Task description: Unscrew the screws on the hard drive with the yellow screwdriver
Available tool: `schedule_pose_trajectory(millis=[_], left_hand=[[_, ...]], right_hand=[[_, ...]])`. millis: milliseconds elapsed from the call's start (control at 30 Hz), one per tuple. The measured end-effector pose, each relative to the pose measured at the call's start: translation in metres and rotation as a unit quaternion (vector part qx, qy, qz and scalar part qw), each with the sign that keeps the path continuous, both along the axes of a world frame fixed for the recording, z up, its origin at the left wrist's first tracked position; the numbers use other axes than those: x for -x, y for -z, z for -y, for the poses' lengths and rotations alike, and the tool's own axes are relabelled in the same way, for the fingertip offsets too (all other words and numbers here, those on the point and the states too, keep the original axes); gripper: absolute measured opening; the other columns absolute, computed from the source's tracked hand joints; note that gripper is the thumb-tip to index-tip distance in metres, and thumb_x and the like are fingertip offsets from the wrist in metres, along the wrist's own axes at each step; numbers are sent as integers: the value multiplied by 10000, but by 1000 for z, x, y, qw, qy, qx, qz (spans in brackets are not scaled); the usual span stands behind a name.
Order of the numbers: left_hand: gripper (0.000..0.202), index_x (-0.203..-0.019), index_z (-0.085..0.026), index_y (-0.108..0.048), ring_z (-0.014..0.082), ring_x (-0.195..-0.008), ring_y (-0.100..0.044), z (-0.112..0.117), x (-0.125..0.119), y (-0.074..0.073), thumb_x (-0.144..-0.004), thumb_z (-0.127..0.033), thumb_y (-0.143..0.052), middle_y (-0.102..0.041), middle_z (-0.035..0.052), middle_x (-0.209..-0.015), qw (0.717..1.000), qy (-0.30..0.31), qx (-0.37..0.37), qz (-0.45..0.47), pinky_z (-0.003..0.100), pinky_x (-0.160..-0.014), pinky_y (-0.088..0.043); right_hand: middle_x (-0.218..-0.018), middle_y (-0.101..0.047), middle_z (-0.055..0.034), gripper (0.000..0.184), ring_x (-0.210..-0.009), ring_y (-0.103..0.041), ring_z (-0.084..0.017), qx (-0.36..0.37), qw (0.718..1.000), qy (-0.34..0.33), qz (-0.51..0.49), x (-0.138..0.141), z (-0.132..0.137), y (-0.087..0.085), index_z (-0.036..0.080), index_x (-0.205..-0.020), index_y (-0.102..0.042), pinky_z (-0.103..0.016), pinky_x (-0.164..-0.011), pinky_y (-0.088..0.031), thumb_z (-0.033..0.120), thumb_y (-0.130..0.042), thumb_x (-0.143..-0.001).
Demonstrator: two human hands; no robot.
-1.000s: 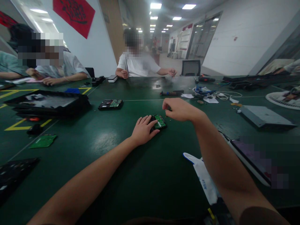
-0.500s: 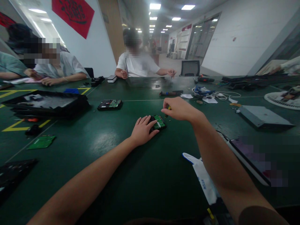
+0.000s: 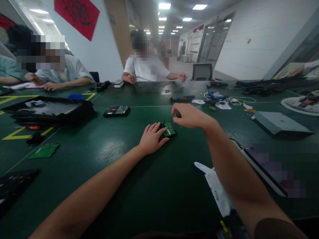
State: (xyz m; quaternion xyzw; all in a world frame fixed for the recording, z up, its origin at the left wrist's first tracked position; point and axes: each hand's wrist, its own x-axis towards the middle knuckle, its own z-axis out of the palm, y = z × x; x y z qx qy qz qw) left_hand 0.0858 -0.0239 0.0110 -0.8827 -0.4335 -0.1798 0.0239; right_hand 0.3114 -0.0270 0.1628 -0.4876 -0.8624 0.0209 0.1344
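On the head feed I've got the left hand (image 3: 152,139) spread open, palm down, fingers resting over the hard drive (image 3: 171,132). The right hand (image 3: 188,116) is curled, back upward and pointing left, just beside the drive; whether it grips anything, I can't tell. The drive lies on the green table (image 3: 149,186), circuit board (image 3: 169,128) up, its long axis partly covered.

Single view, worn on head: looks forward and down across worktop (image 3: 139,196) from near side; left hand (image 3: 152,139), right hand (image 3: 190,115) mid-frame, arm's reach; ceiling lights (image 3: 164,6) along top.
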Motion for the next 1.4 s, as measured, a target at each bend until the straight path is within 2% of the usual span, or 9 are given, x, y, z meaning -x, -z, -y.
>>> schedule_pose_trajectory(millis=[100,233,400,633,767,967,1200,1400], left_hand=[[596,-1487,-283,-571,351,-1525,-374,1,0,-1,-1011,-634,-500,-428,114,-1645,1000,1,-3,-3,583,-1251,-276],[597,-1483,-281,-576,357,-1521,-380,0,0,-1,-1005,-633,-514,-434,116,-1641,1000,1,2,2,587,-1251,-275],[601,-1496,-295,-559,350,-1528,-369,0,0,-1,-1010,-642,-497,-429,98,-1647,1000,2,3,-1,590,-1253,-270],[607,-1493,-286,-564,350,-1526,-374,0,0,-1,-1009,-646,-498,-424,114,-1647,1000,1,-1,-6,581,-1251,-277],[607,-1492,-281,-564,351,-1525,-374,1,0,-2,-1011,-645,-495,-420,114,-1650,1000,1,3,-6,580,-1255,-267],[614,-1502,-280,-557,364,-1528,-367,1,0,-3,-1013,-646,-490,-407,115,-1659,1000,0,12,-5,593,-1256,-258],[612,-1502,-288,-555,358,-1532,-360,0,1,-2,-1011,-648,-490,-404,107,-1661,1000,0,11,-10,591,-1254,-262],[615,-1501,-286,-555,355,-1528,-369,0,1,0,-1009,-650,-495,-413,114,-1654,1000,-2,5,-10,584,-1255,-267]], right_hand=[[-1063,-743,-87,189,-930,-659,-220,4,1000,-18,-3,0,0,0,179,-1043,-658,-293,-777,-441,182,-644,-854],[-990,-746,-85,120,-891,-662,-229,-9,1000,6,5,0,-3,1,187,-1000,-656,-308,-762,-433,266,-618,-918],[-1059,-741,-81,212,-926,-667,-218,1,999,-36,-6,-2,-2,0,183,-1047,-647,-287,-767,-441,165,-635,-837],[-965,-743,-76,173,-842,-671,-213,-7,1000,-10,-21,-2,-2,2,182,-1004,-652,-295,-725,-430,328,-664,-911],[-1031,-749,-72,181,-917,-676,-226,2,999,-36,-27,-2,-4,4,191,-1041,-666,-301,-785,-446,260,-676,-874],[-1045,-753,-74,176,-931,-679,-233,16,999,-20,-30,-1,-3,2,193,-1038,-666,-308,-804,-453,260,-675,-876],[-1056,-751,-64,293,-924,-683,-210,58,997,-42,-34,-1,2,-3,188,-1117,-651,-281,-782,-457,160,-670,-826],[-1045,-746,-83,235,-910,-671,-228,14,1000,-8,-17,-1,-1,0,186,-1073,-670,-303,-788,-447,326,-710,-889]])
